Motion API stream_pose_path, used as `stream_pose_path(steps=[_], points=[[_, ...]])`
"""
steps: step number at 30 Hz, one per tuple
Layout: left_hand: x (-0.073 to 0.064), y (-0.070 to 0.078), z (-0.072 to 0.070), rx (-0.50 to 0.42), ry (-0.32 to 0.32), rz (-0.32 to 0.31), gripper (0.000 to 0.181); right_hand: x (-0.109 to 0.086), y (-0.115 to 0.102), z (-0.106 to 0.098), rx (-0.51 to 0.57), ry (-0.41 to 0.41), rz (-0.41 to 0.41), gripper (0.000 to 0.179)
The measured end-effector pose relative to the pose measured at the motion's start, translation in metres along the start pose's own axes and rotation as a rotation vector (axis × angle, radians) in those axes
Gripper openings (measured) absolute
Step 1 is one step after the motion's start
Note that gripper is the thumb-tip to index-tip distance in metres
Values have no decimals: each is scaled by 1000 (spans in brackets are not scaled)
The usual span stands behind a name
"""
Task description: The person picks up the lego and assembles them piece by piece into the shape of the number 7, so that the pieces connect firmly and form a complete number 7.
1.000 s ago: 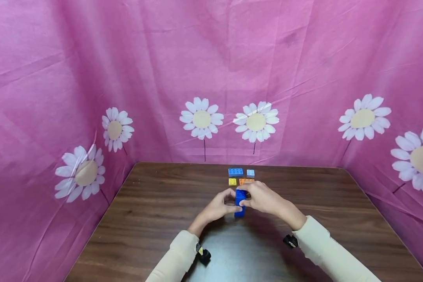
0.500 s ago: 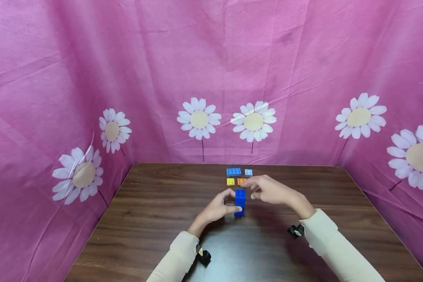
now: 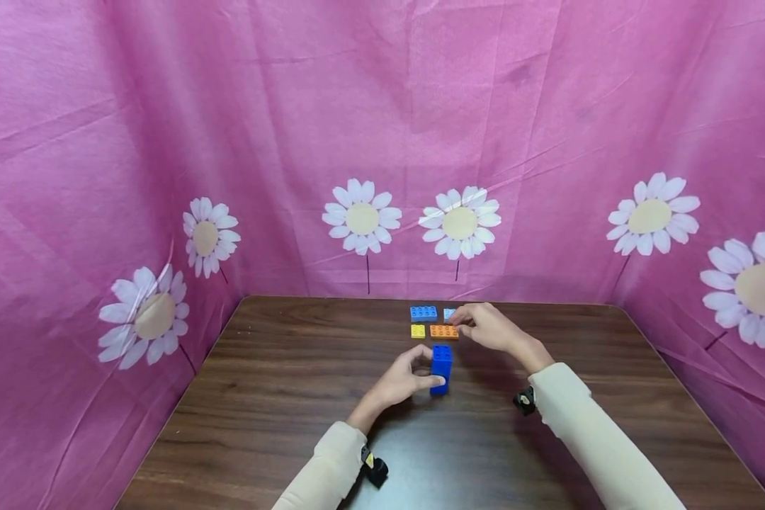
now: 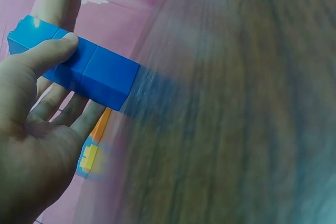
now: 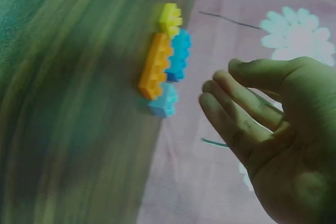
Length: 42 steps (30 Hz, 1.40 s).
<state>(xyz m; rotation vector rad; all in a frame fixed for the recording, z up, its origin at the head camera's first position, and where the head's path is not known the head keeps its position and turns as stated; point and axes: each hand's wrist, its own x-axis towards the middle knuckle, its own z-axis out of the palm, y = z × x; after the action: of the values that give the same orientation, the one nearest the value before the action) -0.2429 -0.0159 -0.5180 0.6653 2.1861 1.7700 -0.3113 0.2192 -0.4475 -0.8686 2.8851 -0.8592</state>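
Observation:
A tower of stacked dark blue building bricks (image 3: 442,363) stands upright on the table. My left hand (image 3: 400,377) grips it low down, thumb on the near side and fingers behind; three bricks (image 4: 73,61) show in the left wrist view. Above the far bricks hovers my right hand (image 3: 492,328), bent loosely and holding nothing, its fingertips nearest the light blue brick (image 3: 448,314), which it partly hides in the head view. In the right wrist view that light blue brick (image 5: 164,100) lies apart from the fingers. An orange brick (image 3: 444,331) lies just in front of it.
A yellow brick (image 3: 417,331) and a longer blue brick (image 3: 423,313) lie left of the orange and light blue ones. The brown wooden table (image 3: 280,397) ends at a pink flowered curtain (image 3: 382,106). Each wrist carries a small black camera (image 3: 376,471).
My right hand has let go of the blue tower's top and moved away to the far bricks, by the light blue one. The left hand still holds the tower.

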Motion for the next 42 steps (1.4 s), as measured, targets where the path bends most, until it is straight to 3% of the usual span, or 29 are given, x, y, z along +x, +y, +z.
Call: stream_pose_path(steps=[9,19,27,42], points=[[1,1,8,-20,12,-10,33,13,16,24,-8,19,39,25],[1,1,16,-30,22,-6,31,13,24,42,-157,35,6,27],[6,1,22,-43,38,14,31,14,29,47,-210,12,-39,32],[6,2,25,-65,28,11,39,15,33,52,-180,37,-42,26]])
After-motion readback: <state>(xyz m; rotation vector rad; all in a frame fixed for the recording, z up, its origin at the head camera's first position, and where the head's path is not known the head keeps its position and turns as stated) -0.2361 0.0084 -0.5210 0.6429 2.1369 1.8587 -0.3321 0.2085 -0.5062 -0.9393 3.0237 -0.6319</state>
